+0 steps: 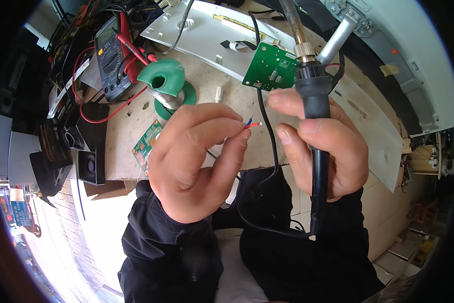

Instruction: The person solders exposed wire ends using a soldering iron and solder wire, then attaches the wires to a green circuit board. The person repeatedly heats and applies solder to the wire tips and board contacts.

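Between thumb and fingertips, my left hand [196, 159] pinches a red wire [252, 125] and a blue wire [249, 121]. Their stripped ends point up and to the right. My right hand [325, 151] grips a soldering iron [318, 106] by its black handle, with the metal barrel pointing away from me towards the top of the view. The iron's tip is out of view. A black cord [266, 125] crosses the bench edge between my hands. Beyond my left hand stands a green spool of solder wire [170, 99]. A green circuit board [145, 146] is partly hidden behind that hand.
A multimeter [113, 60] with red probe leads lies at the back left. Behind my right hand, a larger green circuit board [271, 68] rests against a white plastic panel [196, 38]. A black fan housing [91, 163] sits at the bench's left edge [117, 166].
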### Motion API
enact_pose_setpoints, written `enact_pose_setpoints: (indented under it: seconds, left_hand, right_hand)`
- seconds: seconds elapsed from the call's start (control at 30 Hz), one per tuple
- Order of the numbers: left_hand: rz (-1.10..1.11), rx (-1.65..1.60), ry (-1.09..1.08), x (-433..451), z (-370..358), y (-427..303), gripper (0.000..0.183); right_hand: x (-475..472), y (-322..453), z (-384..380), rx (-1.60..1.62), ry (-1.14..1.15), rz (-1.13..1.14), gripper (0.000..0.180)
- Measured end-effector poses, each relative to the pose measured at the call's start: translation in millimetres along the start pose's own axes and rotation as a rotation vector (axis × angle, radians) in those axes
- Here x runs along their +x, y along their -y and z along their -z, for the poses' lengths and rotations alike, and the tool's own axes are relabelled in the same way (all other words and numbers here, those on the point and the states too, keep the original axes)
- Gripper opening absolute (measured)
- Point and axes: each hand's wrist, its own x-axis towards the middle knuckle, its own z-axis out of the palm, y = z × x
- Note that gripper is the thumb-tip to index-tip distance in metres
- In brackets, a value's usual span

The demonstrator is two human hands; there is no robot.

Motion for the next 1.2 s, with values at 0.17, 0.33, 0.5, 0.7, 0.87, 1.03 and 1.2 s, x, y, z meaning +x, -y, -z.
enact_pose_setpoints:
  seconds: [0.17, 0.33, 0.5, 0.7, 0.87, 1.03, 1.2]
  left_hand:
    - [-0.225, 0.125, -0.037, -2, 3, -1, 0.034]
    - [-0.309, 0.15, -0.048, -6, 8, -5, 0.037]
    - [-0.305, 0.205, -0.035, -11, 13, -8, 0.033]
    - [-0.3, 0.414, 0.006, -24, 29, -10, 0.037]
    - [-0.336, 0.434, 0.102, -44, 56, -19, 0.038]
    - [-0.355, 0.717, -0.039, -68, 94, -6, 0.037]
    - [-0.238, 0.836, 0.055, -79, 135, 29, 0.038]
  right_hand:
    - [5, 6, -6, -0.003, -0.001, 0.067, 0.054]
    - [6, 15, -12, 0.026, -0.04, 0.078, 0.054]
    - [2, 20, -23, 0.069, -0.171, 0.052, 0.039]
    - [-12, 28, -21, 0.014, -0.206, 0.011, 0.045]
    - [-37, 47, 9, -0.038, -0.025, -0.086, 0.056]
    - [-46, 49, 9, -0.117, -0.016, -0.067, 0.042]
    - [-47, 53, -3, -0.089, 0.039, -0.046, 0.039]
